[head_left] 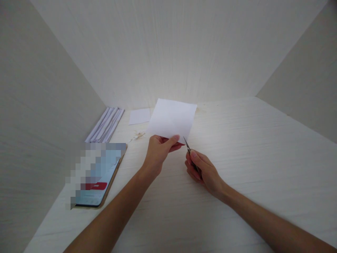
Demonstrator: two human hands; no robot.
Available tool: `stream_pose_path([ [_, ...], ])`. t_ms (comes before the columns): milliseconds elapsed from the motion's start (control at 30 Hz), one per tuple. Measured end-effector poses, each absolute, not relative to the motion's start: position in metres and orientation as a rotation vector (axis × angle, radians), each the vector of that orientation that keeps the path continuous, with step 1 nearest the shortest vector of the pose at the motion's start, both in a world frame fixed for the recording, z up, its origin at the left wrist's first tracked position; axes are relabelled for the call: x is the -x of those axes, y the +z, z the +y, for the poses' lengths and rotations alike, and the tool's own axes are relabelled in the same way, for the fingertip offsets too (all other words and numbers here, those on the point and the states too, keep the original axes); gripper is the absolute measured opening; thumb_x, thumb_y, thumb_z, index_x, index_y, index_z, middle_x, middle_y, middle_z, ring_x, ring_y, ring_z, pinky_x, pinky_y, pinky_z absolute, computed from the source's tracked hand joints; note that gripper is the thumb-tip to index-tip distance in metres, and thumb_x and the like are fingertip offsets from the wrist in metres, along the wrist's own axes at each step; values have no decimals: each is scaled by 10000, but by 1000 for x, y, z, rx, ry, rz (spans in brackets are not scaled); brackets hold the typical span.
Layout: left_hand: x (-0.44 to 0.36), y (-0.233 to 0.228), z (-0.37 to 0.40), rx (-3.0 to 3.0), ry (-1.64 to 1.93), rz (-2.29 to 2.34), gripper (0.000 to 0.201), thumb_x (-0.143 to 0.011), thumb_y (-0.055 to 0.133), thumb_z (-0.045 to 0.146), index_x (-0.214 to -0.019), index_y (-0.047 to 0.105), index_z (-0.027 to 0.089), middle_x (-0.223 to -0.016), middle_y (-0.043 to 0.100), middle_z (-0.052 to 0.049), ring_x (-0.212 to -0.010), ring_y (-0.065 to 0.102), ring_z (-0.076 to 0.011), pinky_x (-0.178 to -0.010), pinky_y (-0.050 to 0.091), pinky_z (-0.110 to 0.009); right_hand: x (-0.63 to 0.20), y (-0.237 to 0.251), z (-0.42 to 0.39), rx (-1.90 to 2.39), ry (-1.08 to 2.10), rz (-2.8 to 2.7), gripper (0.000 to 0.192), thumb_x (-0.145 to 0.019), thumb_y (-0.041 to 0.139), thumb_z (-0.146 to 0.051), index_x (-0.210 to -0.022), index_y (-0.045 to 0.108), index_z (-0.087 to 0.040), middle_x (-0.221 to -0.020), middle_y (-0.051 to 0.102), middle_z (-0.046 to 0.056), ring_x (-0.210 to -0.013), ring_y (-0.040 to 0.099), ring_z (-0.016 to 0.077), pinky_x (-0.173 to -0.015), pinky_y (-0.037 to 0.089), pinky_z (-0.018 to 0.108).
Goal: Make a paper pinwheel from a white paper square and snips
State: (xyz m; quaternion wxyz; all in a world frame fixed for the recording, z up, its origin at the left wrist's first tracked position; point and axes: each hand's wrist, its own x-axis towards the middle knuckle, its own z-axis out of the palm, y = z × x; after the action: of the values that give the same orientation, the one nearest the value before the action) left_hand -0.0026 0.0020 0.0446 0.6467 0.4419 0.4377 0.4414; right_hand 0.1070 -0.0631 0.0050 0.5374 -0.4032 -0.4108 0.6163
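My left hand (163, 147) pinches the near edge of a white sheet of paper (173, 117), thumb on top and fingers below. A strip of red shows under that edge. The sheet is held up, tilted, over the table. In my right hand (202, 170) is a small pair of dark metal scissors (187, 144), its handles mostly hidden by the fingers. The blades point up and to the left, close beside the sheet's near right corner. Whether they touch the paper I cannot tell.
A stack of folded white papers (105, 124) lies against the left wall. Beside it are a small white paper square (139, 116) and pale scraps (139, 135). A phone with a lit, partly blurred screen (92, 195) rests at the left. Pale walls enclose the table (250, 147).
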Motion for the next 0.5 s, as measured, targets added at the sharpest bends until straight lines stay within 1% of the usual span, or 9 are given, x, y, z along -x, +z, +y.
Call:
stream_pose_path([
  [300, 2, 43, 1, -993, 1041, 985, 156, -562, 677, 216, -660, 643, 100, -643, 670, -35, -590, 621, -127, -615, 517, -250, -108, 5, -64, 975, 1458, -989, 357, -809, 407, -455, -580, 372, -183, -363, 295, -99, -303, 193, 32, -295, 132, 177],
  [500, 2, 43, 1, -988, 1041, 976, 161, -555, 680, 216, -670, 647, 109, -650, 673, -30, -593, 616, -126, -629, 514, -262, -108, 5, -63, 997, 1459, -997, 365, -809, 403, -459, -573, 371, -183, -357, 297, -97, -301, 196, 31, -298, 133, 180],
])
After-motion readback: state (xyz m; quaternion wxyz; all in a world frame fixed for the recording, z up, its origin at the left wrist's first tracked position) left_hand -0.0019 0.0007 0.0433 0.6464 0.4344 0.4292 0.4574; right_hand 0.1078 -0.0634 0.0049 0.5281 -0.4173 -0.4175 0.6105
